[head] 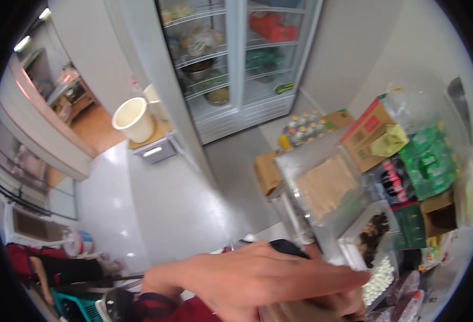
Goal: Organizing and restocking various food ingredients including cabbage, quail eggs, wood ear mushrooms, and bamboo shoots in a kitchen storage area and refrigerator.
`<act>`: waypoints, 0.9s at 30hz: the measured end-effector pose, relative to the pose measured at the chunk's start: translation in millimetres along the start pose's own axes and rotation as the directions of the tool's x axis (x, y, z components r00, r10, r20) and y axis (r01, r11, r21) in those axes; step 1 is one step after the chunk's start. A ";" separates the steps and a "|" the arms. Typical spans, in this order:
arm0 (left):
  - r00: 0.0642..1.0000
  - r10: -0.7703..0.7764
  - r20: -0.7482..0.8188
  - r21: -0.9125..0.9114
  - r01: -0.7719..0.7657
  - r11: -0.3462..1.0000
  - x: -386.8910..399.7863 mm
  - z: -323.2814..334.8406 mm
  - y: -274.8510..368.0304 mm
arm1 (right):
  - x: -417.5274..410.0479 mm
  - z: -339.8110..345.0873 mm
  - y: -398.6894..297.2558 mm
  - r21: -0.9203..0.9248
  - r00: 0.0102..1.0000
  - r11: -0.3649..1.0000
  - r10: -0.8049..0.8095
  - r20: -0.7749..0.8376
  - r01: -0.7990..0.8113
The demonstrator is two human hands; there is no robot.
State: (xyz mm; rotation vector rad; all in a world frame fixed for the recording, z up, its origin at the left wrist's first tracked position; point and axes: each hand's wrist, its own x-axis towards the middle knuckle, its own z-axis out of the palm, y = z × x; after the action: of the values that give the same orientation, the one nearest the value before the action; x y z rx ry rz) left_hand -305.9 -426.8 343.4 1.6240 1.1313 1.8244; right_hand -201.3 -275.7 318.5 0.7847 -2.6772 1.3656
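My left hand (252,275) reaches across the bottom of the view from a dark red and black sleeve (158,308). Its fingers point right, towards a clear plastic tub (393,241). That tub holds dark brown pieces (373,237) and small white balls (378,280). Under the fingers, part of my right hand (337,302) shows, mostly covered. A tan surface (301,312) lies just below both hands; blur and the frame's edge hide what it is. Whether either hand grips something cannot be made out.
On the metal worktop (286,161) lies a plastic-wrapped pack of tan sheets (327,185). Behind are a cardboard box (367,129), green plastic packaging (431,161) and several bottles (305,126). A glass-door fridge (236,60), white bucket (134,118) and another person (65,267) stand further off.
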 end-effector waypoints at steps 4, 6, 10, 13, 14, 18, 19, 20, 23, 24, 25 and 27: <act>0.844 0.530 -0.085 0.393 -0.460 0.796 -0.1 31.2 -25.5 | -8.8 -17.4 -14.9 0.007 0.999 1.000 0.029 0.025 -0.029; 0.867 0.497 -0.040 0.261 -0.471 0.843 -7.1 36.0 -45.7 | -14.9 -25.6 -10.1 -0.080 0.997 0.994 -0.070 0.025 0.072; 0.928 0.363 0.080 -0.042 -0.361 0.932 -1.1 22.7 -32.2 | -21.5 -25.2 -5.0 -0.258 0.963 0.928 -0.270 0.027 0.268; 0.889 0.457 0.034 -0.219 -0.439 0.871 4.9 25.4 -32.2 | -23.5 -27.7 -17.0 -0.298 0.963 0.916 -0.268 0.041 0.268; 0.894 0.445 0.053 -0.224 -0.423 0.878 -0.7 29.8 -32.7 | -24.7 -28.0 -21.1 -0.310 0.968 0.918 -0.245 0.044 0.247; 0.895 0.407 -0.179 -0.534 -0.436 0.724 6.0 39.8 -69.1 | -35.5 -31.0 -21.9 -0.304 0.987 0.939 -0.159 0.034 0.161; 0.905 0.398 -0.150 -0.554 -0.410 0.724 11.7 40.7 -66.3 | -39.0 -28.7 -23.7 -0.305 0.990 0.942 -0.137 0.029 0.139; 0.913 0.389 -0.120 -0.574 -0.384 0.723 14.5 46.0 -65.3 | -44.9 -28.7 -27.9 -0.316 0.993 0.942 -0.113 0.026 0.115; 0.929 0.336 -0.154 -0.646 -0.352 0.677 7.5 56.8 -99.3 | -44.5 -35.6 -34.3 -0.450 0.999 0.893 -0.044 -0.030 0.026; 0.934 0.301 -0.191 -0.721 -0.342 0.603 4.0 56.3 -110.7 | -38.6 -38.4 -29.4 -0.512 0.998 0.858 -0.061 -0.011 0.047; 0.933 0.152 -0.326 -0.727 -0.350 0.590 -11.0 63.1 -115.2 | -36.5 -30.8 -20.8 -0.527 0.995 0.850 -0.068 -0.070 0.021; 0.897 -0.098 -0.431 -0.804 -0.332 0.494 -13.6 58.9 -138.0 | -28.8 -27.1 5.0 -0.569 0.969 0.811 -0.014 -0.248 -0.134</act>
State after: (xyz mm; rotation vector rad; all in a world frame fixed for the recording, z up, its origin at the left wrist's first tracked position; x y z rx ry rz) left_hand -272.4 -342.9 222.8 0.6937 0.0540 2.3354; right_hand -183.6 -240.5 324.1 0.4296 -2.6879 0.5149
